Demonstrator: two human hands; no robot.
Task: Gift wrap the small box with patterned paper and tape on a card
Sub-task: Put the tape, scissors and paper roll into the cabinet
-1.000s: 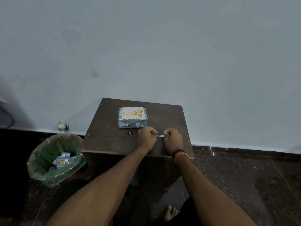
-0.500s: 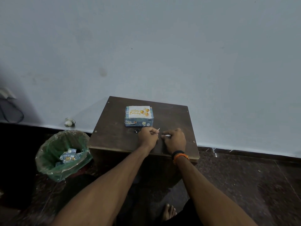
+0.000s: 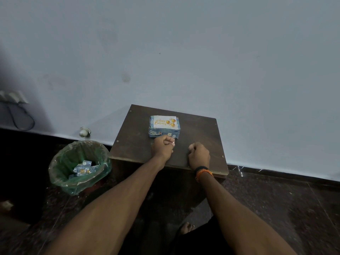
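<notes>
1. Gift box (image 3: 164,127), wrapped in blue patterned paper, sits on the dark brown desk (image 3: 198,133) toward the far side, roughly 12 o'clock from the hands.
2. A white "Happy Birthday" card (image 3: 165,122) with gold balloons lies flat on top of the box.
3. Left hand (image 3: 163,147) is curled into a fist just in front of the box at its 6 o'clock, pinching a tiny pale bit (image 3: 173,142) between thumb and fingertips. Too small to tell what it is, could be tape, honestly can't say.
4. Right hand (image 3: 199,155) rests on the desk at about 3 o'clock from the left one, apart from it, fingers curled in. Doesn't look like it's holding anything.
5. Right wrist has a black band and an orange band (image 3: 203,172).
6. Over on the floor at 9 o'clock from the desk there's a bin with a green liner (image 3: 60,168), with scraps of the same blue paper (image 3: 82,169) inside.
7. Small white thing (image 3: 84,131) on the floor by the wall, beyond the bin.
</notes>
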